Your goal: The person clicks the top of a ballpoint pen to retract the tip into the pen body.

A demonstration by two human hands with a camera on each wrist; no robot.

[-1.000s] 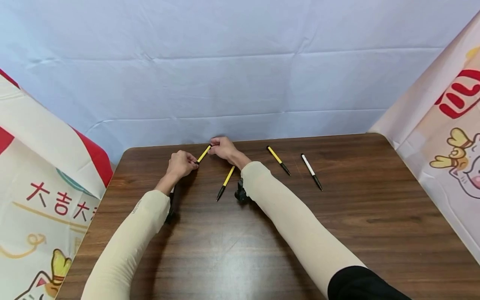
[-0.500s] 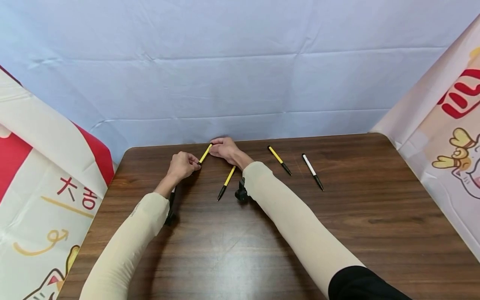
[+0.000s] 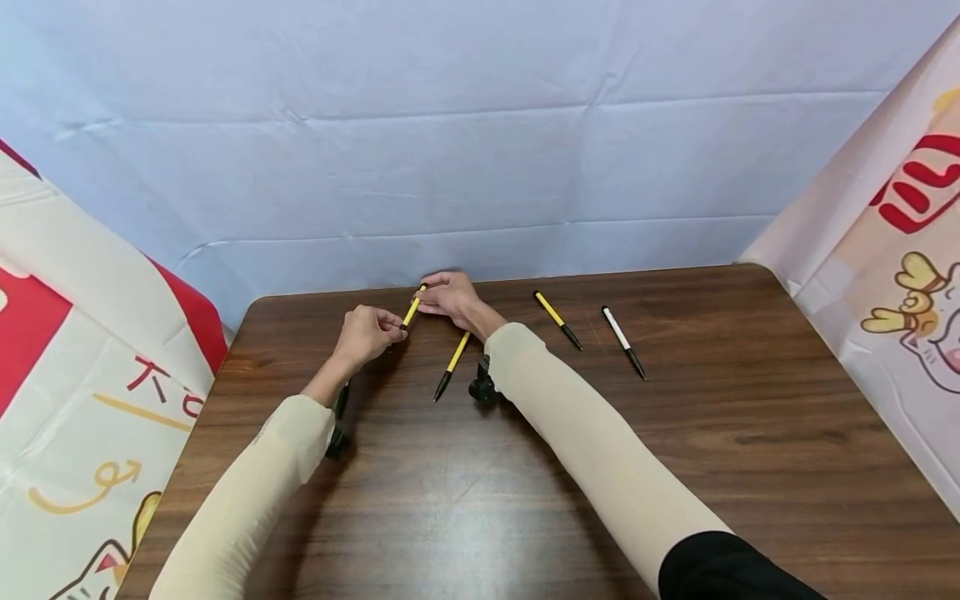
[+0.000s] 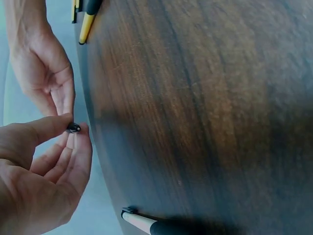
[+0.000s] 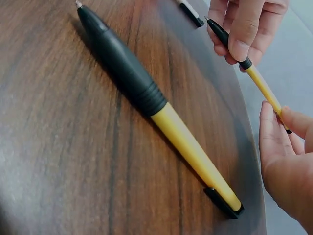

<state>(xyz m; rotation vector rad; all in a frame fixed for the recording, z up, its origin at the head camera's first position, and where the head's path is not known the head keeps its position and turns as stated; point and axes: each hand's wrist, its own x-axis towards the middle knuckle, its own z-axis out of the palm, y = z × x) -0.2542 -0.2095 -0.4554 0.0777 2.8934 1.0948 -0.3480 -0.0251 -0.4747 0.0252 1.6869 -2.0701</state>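
A yellow ballpoint pen (image 5: 264, 88) with a black grip is held between both hands at the table's far edge. My left hand (image 3: 365, 335) pinches its black grip near the tip, thumb against fingers. At the pen's clip end, my right hand (image 3: 452, 298) pinches the yellow barrel between thumb and fingers. In the left wrist view the black tip (image 4: 73, 128) pokes out between left thumb and fingertip, the rest being hidden. Another yellow pen (image 3: 455, 354) lies on the table below my right hand. Beneath my left wrist lies a white pen (image 4: 141, 222).
To the right of my right hand, a yellow pen (image 3: 557, 318) and a white pen (image 3: 619, 333) lie on the brown wooden table (image 3: 712, 400). A pale cloth (image 3: 480, 167) hangs right behind the table's far edge. Printed cloths (image 3: 97, 333) hang at both sides.
My left hand has shifted slightly right, closer to the right hand, and the held pen stands steeper in the head view. The right hand has barely moved. The pens on the table lie as before.
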